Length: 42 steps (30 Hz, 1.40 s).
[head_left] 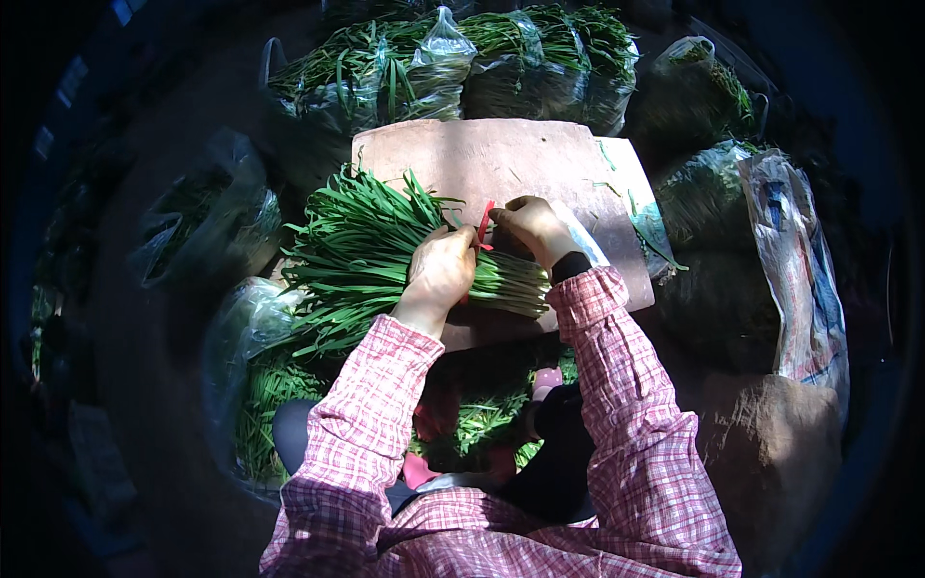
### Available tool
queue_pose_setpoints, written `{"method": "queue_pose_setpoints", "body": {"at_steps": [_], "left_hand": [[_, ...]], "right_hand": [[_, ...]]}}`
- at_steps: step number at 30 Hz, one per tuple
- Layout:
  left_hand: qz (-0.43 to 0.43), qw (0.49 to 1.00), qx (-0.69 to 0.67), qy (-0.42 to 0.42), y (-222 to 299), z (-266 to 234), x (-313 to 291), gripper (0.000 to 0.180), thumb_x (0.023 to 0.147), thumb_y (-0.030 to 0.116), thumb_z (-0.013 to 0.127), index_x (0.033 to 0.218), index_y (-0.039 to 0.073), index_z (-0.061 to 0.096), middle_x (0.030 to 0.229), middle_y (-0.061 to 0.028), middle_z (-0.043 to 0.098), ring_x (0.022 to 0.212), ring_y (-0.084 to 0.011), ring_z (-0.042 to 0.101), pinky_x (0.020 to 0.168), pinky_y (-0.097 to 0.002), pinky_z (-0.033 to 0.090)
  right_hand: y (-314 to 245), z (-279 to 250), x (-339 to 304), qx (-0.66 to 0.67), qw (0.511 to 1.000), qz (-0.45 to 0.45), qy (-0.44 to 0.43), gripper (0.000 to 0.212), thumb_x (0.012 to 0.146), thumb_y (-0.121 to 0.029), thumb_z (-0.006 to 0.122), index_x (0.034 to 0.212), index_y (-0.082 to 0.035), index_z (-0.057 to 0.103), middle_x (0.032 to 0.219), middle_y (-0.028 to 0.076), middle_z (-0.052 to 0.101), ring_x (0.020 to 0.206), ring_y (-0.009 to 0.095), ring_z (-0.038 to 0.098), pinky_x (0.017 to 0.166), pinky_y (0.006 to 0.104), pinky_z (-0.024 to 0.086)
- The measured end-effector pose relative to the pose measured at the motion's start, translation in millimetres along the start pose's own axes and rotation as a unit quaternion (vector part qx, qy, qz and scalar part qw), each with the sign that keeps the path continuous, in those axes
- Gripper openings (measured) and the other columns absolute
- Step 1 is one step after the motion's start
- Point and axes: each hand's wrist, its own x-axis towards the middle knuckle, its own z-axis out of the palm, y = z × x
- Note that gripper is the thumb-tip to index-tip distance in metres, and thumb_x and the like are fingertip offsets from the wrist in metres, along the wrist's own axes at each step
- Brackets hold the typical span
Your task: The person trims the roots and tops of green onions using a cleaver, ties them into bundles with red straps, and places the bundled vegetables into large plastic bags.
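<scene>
Here, the green leafy bundle (393, 249) lies across the desk (540, 154), its long axis left to right, pale stems (513, 285) rightward. The left hand (443, 268), nearer, rests upon it, exact grip unclear; the right hand (533, 227) pinches a red tie (485, 222) above.

No lettering can be read; the white sack (792, 250) toward three o'clock bears blue and red patches, too blurred.

In front of you, a flat pinkish-brown board (520, 149) carries a bundle of long green leaves (371, 236), laid crosswise, leaf tips overhanging its left edge.
</scene>
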Motion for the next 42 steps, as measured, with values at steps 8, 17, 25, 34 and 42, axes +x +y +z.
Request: {"method": "queue_pose_setpoints", "body": {"at_steps": [8,17,25,34,42], "left_hand": [[0.002,0.997,-0.039,0.067,-17.5,-9.1,-15.6,0.009,0.082,-0.001,0.062,0.091,0.002,0.062,0.081,-0.0169,0.066,0.078,-0.0383,0.065,0.071,-0.0465,0.053],[-0.071,0.958,-0.255,0.108,-18.3,-10.4,-19.1,0.004,0.090,0.001,0.066,0.093,-0.001,0.067,0.080,-0.0100,0.071,0.069,-0.0150,0.066,0.064,-0.0301,0.053],[-0.240,0.918,-0.138,-0.284,-31.0,-24.5,33.6,0.021,0.087,0.007,0.068,0.106,-0.001,0.072,0.099,-0.0164,0.074,0.088,-0.0212,0.069,0.082,-0.0318,0.054],[-0.215,0.913,-0.090,-0.336,-31.4,-25.8,42.0,0.026,0.083,0.018,0.073,0.103,0.001,0.074,0.093,-0.0170,0.074,0.089,-0.0260,0.070,0.081,-0.0356,0.054],[-0.233,0.917,-0.061,-0.317,-22.5,-32.8,40.2,0.028,0.081,0.020,0.075,0.102,0.002,0.075,0.095,-0.0180,0.074,0.089,-0.0274,0.071,0.083,-0.0367,0.054]], "right_hand": [[-35.6,38.7,-52.1,0.076,0.993,-0.084,0.041,0.025,0.081,-0.018,0.075,0.095,0.003,0.074,0.087,0.017,0.075,0.078,0.027,0.072,0.074,0.0337,0.055],[-12.2,52.4,-88.1,0.028,0.886,-0.430,0.170,0.014,0.072,-0.003,0.077,0.085,-0.005,0.075,0.086,0.013,0.070,0.083,0.033,0.067,0.076,0.0404,0.052],[-25.1,58.2,-93.9,-0.258,0.819,-0.486,0.164,0.007,0.068,-0.010,0.073,0.072,-0.014,0.070,0.080,0.006,0.068,0.079,0.029,0.065,0.072,0.0406,0.050],[-24.3,23.3,-86.0,0.029,0.983,-0.156,0.096,0.034,0.083,-0.022,0.079,0.110,-0.001,0.073,0.104,0.019,0.074,0.096,0.031,0.071,0.085,0.0372,0.055],[-14.1,24.7,-52.5,-0.027,0.996,-0.085,-0.011,0.036,0.078,-0.029,0.077,0.101,-0.001,0.076,0.091,0.020,0.074,0.087,0.032,0.073,0.081,0.0376,0.056]]}}
